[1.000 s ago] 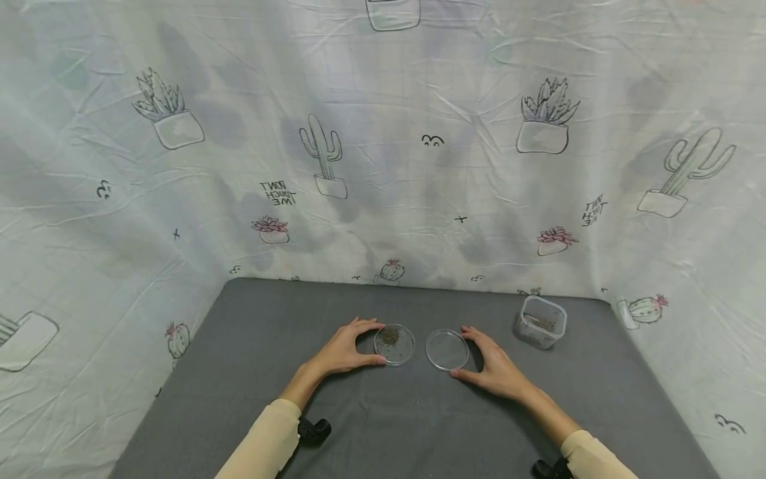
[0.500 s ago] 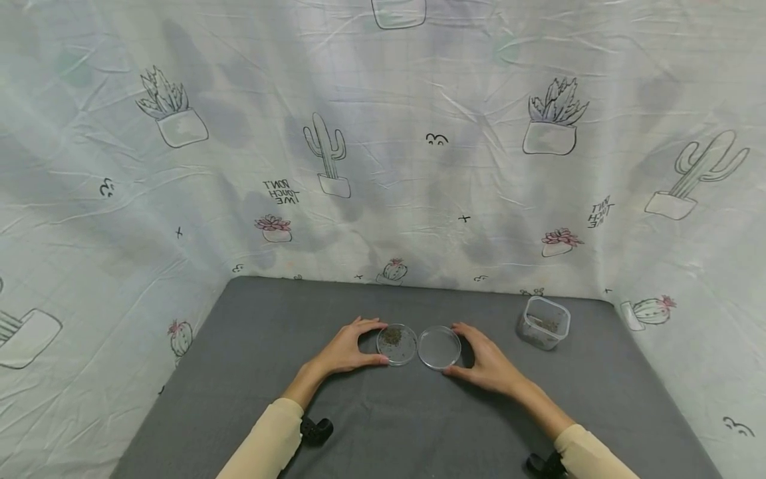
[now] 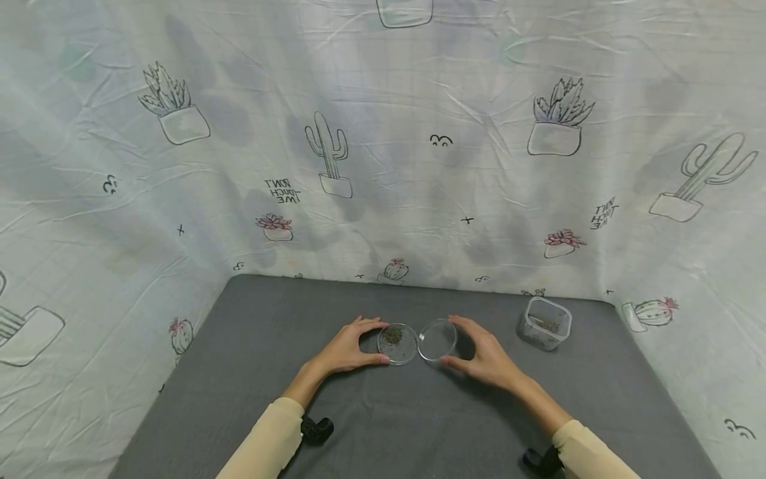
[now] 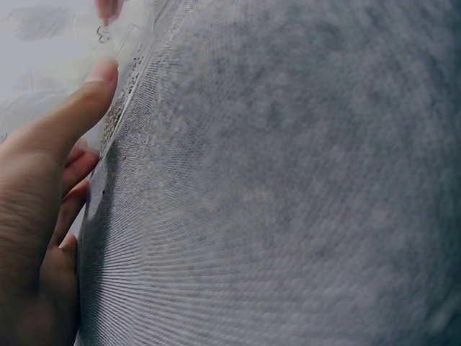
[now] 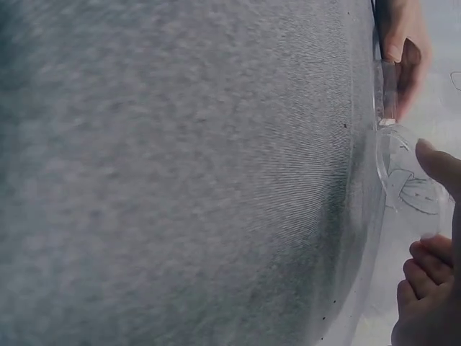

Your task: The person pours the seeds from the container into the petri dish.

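Observation:
Between the thumb and fingers of my left hand (image 3: 344,349) is a clear petri dish (image 3: 407,351), gripped by its left rim and flat on the grey cloth. Brownish-green crumbs (image 3: 392,334) lie heaped toward its far left, with finer specks around. My right hand (image 3: 489,358) pinches a clear round lid (image 3: 437,340) by opposite sides of its rim. The lid is tilted, its right side raised, and its left edge is close beside the dish. In the right wrist view the lid (image 5: 392,155) leans up off the cloth, nothing visible inside it.
At the back right stands a square clear plastic tub (image 3: 544,324) holding more of the crumbs. Grey cloth (image 3: 383,426) covers the table. A white curtain (image 3: 383,153) printed with cacti hangs behind and along both sides.
My right hand has brought the lid leftward, up beside the dish, and tipped its right side upward. My left hand and the dish stay nearly in place.

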A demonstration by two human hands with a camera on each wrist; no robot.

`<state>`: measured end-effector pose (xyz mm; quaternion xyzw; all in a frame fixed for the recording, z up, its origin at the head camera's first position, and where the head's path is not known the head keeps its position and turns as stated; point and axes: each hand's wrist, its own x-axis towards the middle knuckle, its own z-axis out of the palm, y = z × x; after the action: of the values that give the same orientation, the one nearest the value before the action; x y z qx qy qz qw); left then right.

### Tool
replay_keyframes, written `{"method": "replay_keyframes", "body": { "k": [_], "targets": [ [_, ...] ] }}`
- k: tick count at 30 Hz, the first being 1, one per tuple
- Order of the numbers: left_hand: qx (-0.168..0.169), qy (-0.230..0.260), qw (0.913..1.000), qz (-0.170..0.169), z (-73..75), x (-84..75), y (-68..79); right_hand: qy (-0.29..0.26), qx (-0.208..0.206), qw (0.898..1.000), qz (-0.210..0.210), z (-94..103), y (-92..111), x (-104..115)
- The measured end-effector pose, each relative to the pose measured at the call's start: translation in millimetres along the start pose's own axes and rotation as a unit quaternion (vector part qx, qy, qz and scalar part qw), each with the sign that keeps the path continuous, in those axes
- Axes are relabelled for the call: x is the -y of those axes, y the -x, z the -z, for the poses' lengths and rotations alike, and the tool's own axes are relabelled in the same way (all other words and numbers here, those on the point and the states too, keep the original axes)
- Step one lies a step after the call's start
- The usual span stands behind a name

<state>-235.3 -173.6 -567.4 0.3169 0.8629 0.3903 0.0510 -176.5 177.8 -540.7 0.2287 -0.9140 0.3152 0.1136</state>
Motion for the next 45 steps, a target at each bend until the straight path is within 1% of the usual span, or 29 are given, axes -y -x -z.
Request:
{"method": "replay_keyframes", "body": {
  "k": [3,7,11,15,17,24,28,34,36,45],
  "targets": [
    [-0.001,-0.002,1.0,-0.001,0.0,0.4,0.0,-0.024,0.002,1.0,-0.002,0.0,-4,3],
    [0.0,-0.003,1.0,0.004,-0.3,0.6,0.2,-0.063,0.012,0.998,-0.018,-0.4,-7,5],
    [0.001,-0.006,1.0,0.001,-0.7,0.5,-0.2,-0.098,0.021,0.994,-0.036,-1.0,-12,7],
    [0.001,-0.005,1.0,-0.001,-0.8,1.1,-1.0,-0.128,0.027,0.99,-0.046,-3.3,-19,10],
    [0.002,-0.002,1.0,-0.001,-1.2,1.4,-1.0,-0.144,0.028,0.988,-0.045,-5.7,-22,12],
    [0.004,-0.002,0.9999,-0.01,-4.2,4.2,0.6,-0.198,0.033,0.98,-0.017,-21.0,-34,16],
    [0.006,0.0,0.9999,-0.01,-4.9,4.7,2.5,-0.217,0.039,0.975,-0.019,-30.0,-38,22],
    [0.006,0.003,0.9999,-0.009,-2.9,3.3,5.7,-0.226,0.057,0.972,-0.009,-41.8,-44,32],
    [0.005,0.002,0.9999,-0.013,-2.1,3.1,6.2,-0.218,0.061,0.974,-0.006,-45.4,-46,34],
    [0.009,-0.004,0.9999,-0.002,-1.1,4.5,6.1,-0.173,0.067,0.983,-0.004,-58.4,-50,36]
  ]
}}
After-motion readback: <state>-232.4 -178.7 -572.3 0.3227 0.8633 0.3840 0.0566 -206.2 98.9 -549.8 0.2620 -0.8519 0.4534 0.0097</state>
